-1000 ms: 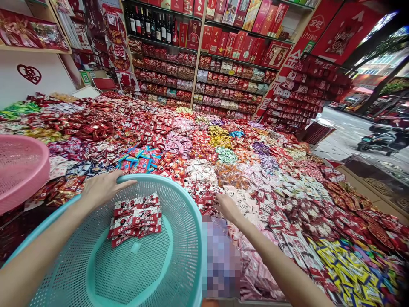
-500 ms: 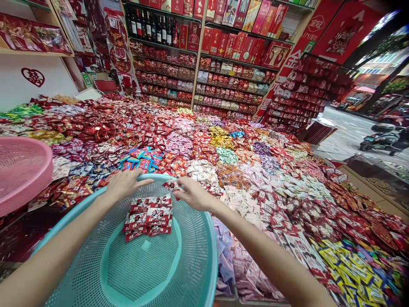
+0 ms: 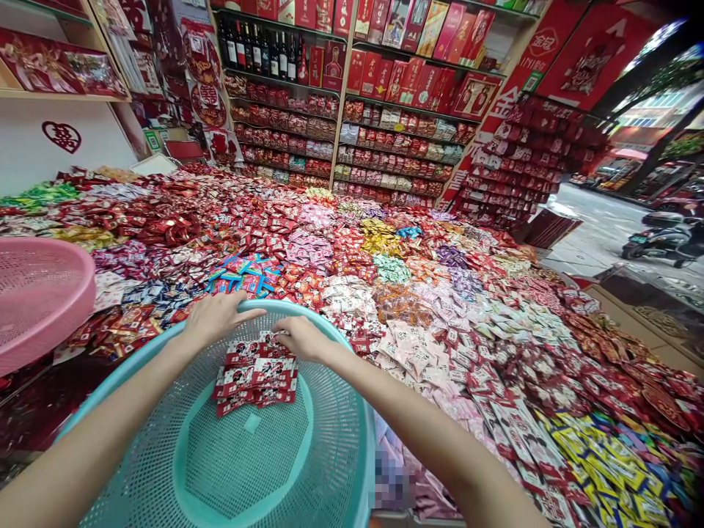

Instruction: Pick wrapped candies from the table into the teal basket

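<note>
A round teal plastic basket (image 3: 335,433) stands tilted toward me. Inside it lies a stack of red and white candy packets (image 3: 256,378), laid in overlapping rows toward the far wall. My left hand (image 3: 215,320) is closed over the far rim, its thumb reaching along the inner side. Low inside the same rim, my right hand (image 3: 301,339) pinches a red and white candy packet (image 3: 269,339) at the top right of the stack. Its fingertips are partly hidden, and I cannot tell whether the packet lies flat on the others.
A pink basket (image 3: 49,315) stands at the left. Sorted heaps of wrapped candy (image 3: 407,293) spread over the wide display beyond and to the right. Shelves with bottles (image 3: 258,55) and boxes rise behind. A parked scooter (image 3: 663,238) is outside at the right.
My right hand has moved left and slightly down, bringing the packet from the rim onto the stack. My left hand stays on the rim.
</note>
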The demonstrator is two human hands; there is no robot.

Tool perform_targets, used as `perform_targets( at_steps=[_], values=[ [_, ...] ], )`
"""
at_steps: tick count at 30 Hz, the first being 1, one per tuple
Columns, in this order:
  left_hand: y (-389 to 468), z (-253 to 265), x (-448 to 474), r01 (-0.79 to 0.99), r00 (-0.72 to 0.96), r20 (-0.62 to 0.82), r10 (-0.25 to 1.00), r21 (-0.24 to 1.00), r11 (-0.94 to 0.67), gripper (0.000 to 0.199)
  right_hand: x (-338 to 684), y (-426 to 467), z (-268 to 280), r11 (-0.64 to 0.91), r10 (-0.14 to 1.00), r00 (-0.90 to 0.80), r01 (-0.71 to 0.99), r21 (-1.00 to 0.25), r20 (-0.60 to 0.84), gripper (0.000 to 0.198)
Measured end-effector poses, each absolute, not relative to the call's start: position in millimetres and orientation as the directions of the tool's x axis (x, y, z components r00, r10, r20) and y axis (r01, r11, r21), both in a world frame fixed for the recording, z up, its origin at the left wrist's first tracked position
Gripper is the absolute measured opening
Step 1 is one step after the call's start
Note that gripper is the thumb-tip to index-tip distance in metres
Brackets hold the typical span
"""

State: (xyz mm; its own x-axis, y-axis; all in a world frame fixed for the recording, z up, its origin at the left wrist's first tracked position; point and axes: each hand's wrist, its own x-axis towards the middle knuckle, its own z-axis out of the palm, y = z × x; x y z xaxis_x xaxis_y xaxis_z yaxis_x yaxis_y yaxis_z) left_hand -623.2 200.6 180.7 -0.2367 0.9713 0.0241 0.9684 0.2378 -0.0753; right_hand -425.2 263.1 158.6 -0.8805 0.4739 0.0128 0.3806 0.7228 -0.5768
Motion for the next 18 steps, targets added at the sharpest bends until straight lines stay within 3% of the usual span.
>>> perform_targets(
  at_steps=[5, 13, 15, 18],
  values=[
    [202, 181, -623, 0.967, -0.244, 0.024, 0.969, -0.075, 0.245, 0.077, -427, 257, 154, 0.758, 0.481, -0.877, 0.414, -0.503, 0.003, 0.02],
    [202, 183, -620, 0.969, -0.239, 0.022, 0.971, -0.061, 0.239, 0.078, -430, 247, 151, 0.867, 0.487, -0.871, 0.474, -0.153, 0.063, 0.022],
    [201, 183, -621, 0.969, -0.241, 0.019, 0.97, -0.06, 0.242, 0.079, -426, 245, 159, 0.869, 0.488, -0.869, 0.473, -0.146, 0.085, 0.021],
    [196, 184, -627, 0.968, -0.246, 0.005, 0.969, -0.058, 0.246, 0.077, -408, 250, 182, 0.845, 0.518, -0.842, 0.476, -0.243, 0.152, 0.024]
  ],
)
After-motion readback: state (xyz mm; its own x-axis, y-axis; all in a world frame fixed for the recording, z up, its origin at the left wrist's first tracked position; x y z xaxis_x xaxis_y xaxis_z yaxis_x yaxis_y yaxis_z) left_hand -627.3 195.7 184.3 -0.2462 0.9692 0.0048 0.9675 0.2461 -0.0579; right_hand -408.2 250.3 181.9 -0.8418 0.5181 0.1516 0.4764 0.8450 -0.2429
